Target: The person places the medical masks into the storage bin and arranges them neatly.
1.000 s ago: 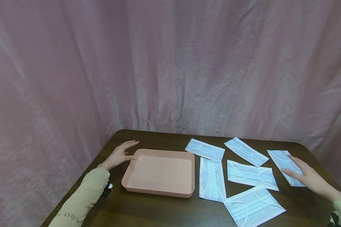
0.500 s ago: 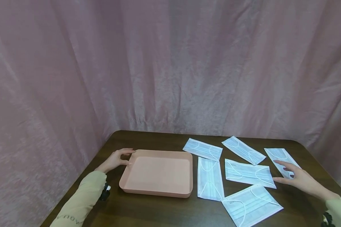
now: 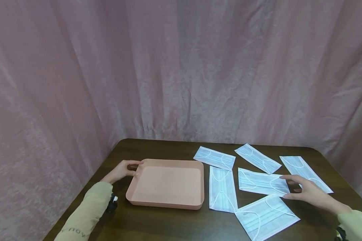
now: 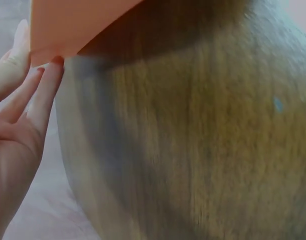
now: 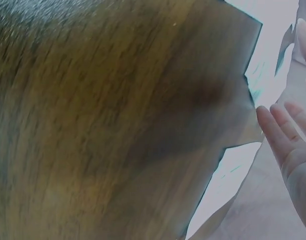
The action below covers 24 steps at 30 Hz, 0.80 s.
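A shallow pink tray [image 3: 169,182] lies on the left half of the table. My left hand [image 3: 121,171] holds its far left corner; in the left wrist view thumb and fingers bracket the tray's edge [image 4: 78,25]. My right hand [image 3: 312,194] is at the right end of a pale blue face mask [image 3: 256,180], its thumb and fingers apart. Whether those fingertips touch the mask cannot be made out. In the right wrist view the right hand [image 5: 298,145] has its fingers extended beside white mask edges [image 5: 265,60].
More masks lie flat: one at front [image 3: 266,216], one upright beside the tray [image 3: 222,189], one behind it [image 3: 214,157], one at the back [image 3: 257,158], one far right [image 3: 306,172]. The dark wooden table [image 3: 157,226] backs onto a pink curtain [image 3: 181,77].
My right hand has moved left, from the far right mask to the middle one. My left hand has closed from spread fingers onto the tray's corner. The view has shifted slightly.
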Tool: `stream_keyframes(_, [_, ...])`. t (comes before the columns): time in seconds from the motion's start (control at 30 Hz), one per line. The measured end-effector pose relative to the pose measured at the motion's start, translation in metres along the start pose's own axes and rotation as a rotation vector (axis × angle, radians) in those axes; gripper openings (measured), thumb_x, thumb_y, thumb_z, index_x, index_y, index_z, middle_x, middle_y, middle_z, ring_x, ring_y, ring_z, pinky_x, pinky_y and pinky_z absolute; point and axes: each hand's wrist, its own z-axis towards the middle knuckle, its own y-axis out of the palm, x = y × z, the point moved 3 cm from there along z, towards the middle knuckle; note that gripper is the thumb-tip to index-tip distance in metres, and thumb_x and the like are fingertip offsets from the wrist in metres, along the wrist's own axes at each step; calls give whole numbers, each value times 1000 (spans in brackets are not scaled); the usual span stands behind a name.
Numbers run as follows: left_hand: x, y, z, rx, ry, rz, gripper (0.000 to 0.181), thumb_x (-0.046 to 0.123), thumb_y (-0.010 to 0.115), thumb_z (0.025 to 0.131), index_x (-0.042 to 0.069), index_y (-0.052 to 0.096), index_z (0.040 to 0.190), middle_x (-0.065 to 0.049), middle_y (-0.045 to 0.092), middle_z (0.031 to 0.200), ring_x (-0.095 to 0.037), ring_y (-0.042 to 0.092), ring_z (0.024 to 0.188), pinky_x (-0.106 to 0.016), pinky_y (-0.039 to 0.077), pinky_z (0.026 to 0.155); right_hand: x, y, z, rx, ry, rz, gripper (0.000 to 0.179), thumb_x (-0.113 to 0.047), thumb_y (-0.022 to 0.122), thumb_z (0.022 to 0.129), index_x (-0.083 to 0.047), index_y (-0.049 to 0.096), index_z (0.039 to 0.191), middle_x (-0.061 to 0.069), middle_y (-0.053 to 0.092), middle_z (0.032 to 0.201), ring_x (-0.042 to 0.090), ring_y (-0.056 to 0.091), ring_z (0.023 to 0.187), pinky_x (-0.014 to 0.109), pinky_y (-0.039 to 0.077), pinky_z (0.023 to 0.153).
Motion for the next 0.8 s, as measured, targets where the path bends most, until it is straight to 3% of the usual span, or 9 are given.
stream_keyframes(0.23, [-7,1,-2,-26,-128,-157,53,3,71,76,-11,49,122,-29,48,118,-27,55,94,-38,47,76,-6,3,5,-21,-14,54,61,-24,80,67,1,54,116,19,51,113,20,53,92,36,50,67])
stream_keyframes(0.37, [-9,0,-2,-24,-175,-191,53,4,71,76,-11,49,122,-26,52,114,-24,57,90,-39,47,77,-12,7,8,-54,-90,90,53,-20,79,69,2,56,111,15,55,109,15,53,90,33,50,66])
stream_keyframes(0.8, [1,-1,-3,-63,-172,-184,44,-3,67,78,-14,50,117,-24,53,110,-22,58,84,-38,48,75,-24,19,19,-150,-271,124,32,-15,77,71,-3,61,96,4,60,90,14,54,79,32,48,62])
